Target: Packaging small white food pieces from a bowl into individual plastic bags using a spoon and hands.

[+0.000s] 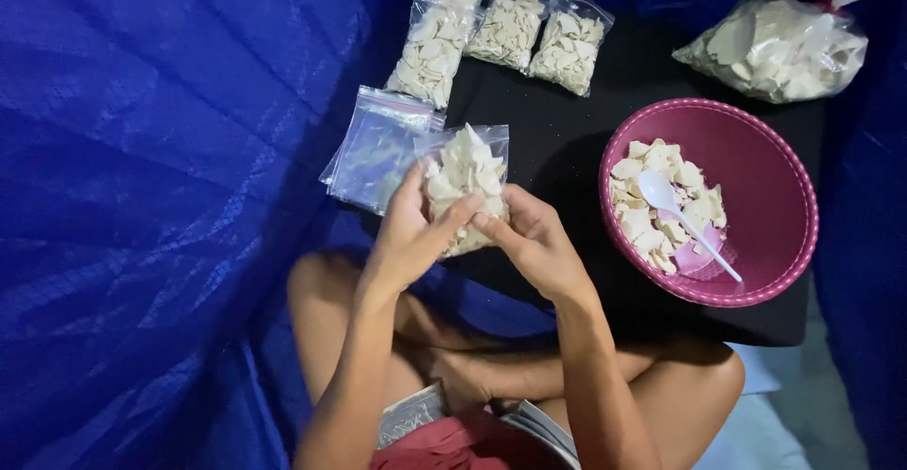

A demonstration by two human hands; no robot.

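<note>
Tarpaulin (142, 196), deep blue and creased, spreads all around me where I sit cross-legged, and on it lies the black mat (567, 120) that carries my work. Farthest off on the mat's right corner rests a big clear sack (775, 45), bulging with pale white chips. Nearer stands the pink bowl (756, 149), only part full: chips cover its left side, with a white plastic spoon (675, 210) lying across them and bare pink showing on the right. At the mat's top edge three filled packets (510, 31) lie side by side, already done by the look of them. Just left of my hands sits a small stack of empty zip bags (373, 144), so I judge more filling is left. Between my hands is the bag of chips (465, 172), stuffed full. My left hand (406, 239) and right hand (534, 243) both grip it, fingers (458, 210) pinched on its lower end.
</note>
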